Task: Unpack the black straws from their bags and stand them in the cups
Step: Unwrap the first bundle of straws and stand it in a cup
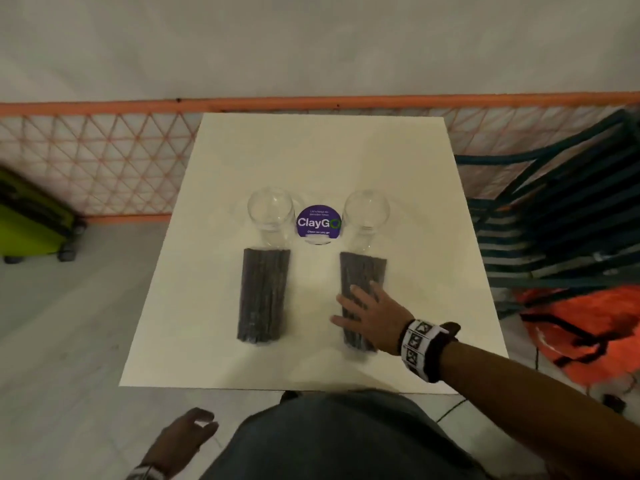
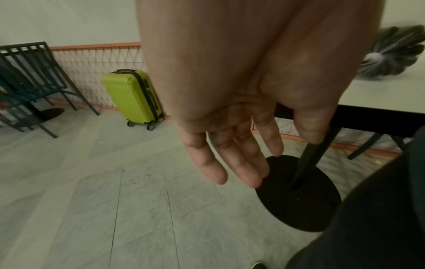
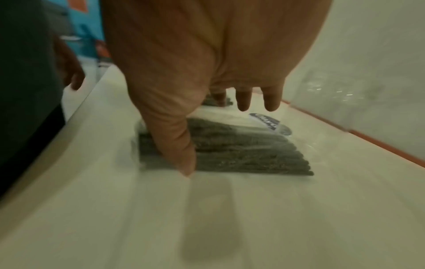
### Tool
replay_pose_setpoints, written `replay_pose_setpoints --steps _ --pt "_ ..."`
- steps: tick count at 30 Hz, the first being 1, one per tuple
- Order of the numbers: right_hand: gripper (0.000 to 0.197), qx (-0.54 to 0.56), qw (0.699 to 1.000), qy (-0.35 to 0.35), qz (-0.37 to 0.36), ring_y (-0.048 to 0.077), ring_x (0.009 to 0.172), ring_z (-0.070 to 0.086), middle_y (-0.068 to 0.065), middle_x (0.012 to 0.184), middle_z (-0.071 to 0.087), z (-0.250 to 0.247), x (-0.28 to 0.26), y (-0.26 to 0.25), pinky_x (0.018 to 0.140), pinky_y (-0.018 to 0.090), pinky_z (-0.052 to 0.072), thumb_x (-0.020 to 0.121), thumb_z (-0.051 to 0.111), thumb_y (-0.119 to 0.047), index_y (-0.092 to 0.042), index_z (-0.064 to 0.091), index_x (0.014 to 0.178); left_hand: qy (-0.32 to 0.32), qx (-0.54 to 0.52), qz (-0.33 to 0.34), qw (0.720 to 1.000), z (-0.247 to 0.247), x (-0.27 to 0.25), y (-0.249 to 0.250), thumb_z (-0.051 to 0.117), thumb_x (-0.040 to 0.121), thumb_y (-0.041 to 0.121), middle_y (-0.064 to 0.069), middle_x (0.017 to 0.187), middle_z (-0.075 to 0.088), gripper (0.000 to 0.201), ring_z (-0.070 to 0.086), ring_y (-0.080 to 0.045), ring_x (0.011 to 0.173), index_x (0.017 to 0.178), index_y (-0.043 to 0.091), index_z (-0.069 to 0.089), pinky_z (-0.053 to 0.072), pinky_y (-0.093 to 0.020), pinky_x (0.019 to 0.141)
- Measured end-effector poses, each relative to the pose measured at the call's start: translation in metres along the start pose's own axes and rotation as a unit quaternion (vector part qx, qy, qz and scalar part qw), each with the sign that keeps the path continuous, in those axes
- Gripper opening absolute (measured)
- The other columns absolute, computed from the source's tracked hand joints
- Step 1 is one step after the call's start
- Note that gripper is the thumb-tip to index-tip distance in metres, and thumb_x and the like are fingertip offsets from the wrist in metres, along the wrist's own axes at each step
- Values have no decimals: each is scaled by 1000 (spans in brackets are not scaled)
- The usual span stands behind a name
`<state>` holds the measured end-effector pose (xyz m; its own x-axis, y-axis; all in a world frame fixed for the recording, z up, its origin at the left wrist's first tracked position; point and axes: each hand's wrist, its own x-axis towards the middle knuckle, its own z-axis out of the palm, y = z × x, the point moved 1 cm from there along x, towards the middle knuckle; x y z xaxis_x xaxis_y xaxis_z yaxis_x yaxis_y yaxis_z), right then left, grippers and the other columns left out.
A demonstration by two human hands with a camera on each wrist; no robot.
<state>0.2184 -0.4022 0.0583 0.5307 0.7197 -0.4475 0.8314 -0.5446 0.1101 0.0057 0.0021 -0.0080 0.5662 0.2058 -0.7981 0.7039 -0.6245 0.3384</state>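
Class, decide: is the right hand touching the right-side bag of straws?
Touching. The right wrist view shows the right hand with its thumb against the bag of straws.

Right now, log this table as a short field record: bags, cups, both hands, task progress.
straw bags: two sealed bags lying flat on the white table; left bag, right bag
cups: two clear cups, left and right, both without straws
sticker: purple ClayGo sticker between cups
right hand: spread over right bag, thumb at its side
left hand: relaxed below table edge, holding nothing
progress: no bag opened
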Motion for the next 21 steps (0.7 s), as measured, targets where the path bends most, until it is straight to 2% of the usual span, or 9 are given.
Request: replay_pose_setpoints --steps 1,4,6,9,12,15,17,19,21 --pt "71 -16 999 -21 -33 46 139 32 16 157 29 -2 6 4 105 69 30 89 62 -35 -32 25 149 12 4 1 1000 2 -6 28 73 86 41 0 91 76 17 73 -16 74 99 30 69 56 -33 80" --pt "51 -33 995 -32 -85 45 132 41 15 146 44 6 18 12 103 67 33 87 63 -35 -28 44 134 28 -27 27 999 16 -25 58 68 91 37 3 89 76 18 73 -13 75 106 28 67 54 -31 75" --pt "43 -16 994 1 -107 41 126 47 11 134 54 5 19 16 102 62 36 82 67 -33 -25 51 122 48 -20 33 998 17 -40 82 67 91 38 5 93 75 17 72 -12 81 107 31 66 56 -36 83" --pt "47 141 983 93 -74 32 121 52 1 127 61 -9 13 29 100 50 40 75 67 -42 -29 57 119 69 4 91 993 18 -59 130 64 92 42 12 98 72 17 69 -6 88 109 39 63 53 -32 85" --pt "59 359 919 160 -8 21 118 51 -6 128 59 -30 -6 48 100 40 44 69 74 -41 -31 53 124 89 2 169 982 13 -70 181 65 91 42 13 101 71 22 68 -3 86 112 39 62 52 -26 80" --pt "64 556 803 197 90 13 103 61 -11 116 65 -45 -33 63 86 34 51 65 75 -32 -34 49 124 110 3 238 965 9 -80 233 65 89 45 16 102 69 24 67 0 86 113 41 61 54 -23 78" --pt "61 621 741 222 124 7 91 66 -14 104 69 -48 -48 66 78 25 52 69 76 -28 -37 44 119 116 -8 286 951 9 -87 266 64 89 46 16 104 68 27 66 -1 89 116 41 60 54 -23 79" --pt "60 627 735 216 139 8 88 67 -12 103 70 -43 -54 66 76 24 51 71 78 -28 -34 43 119 121 -29 327 937 10 -93 297 65 88 45 16 109 66 33 66 -3 90 120 41 56 54 -21 80" --pt "61 600 768 179 136 13 93 66 -11 108 68 -34 -51 63 80 28 50 71 78 -36 -32 44 122 117 -50 349 928 12 -95 320 68 86 44 17 113 63 41 66 -3 89 123 41 52 54 -18 77"
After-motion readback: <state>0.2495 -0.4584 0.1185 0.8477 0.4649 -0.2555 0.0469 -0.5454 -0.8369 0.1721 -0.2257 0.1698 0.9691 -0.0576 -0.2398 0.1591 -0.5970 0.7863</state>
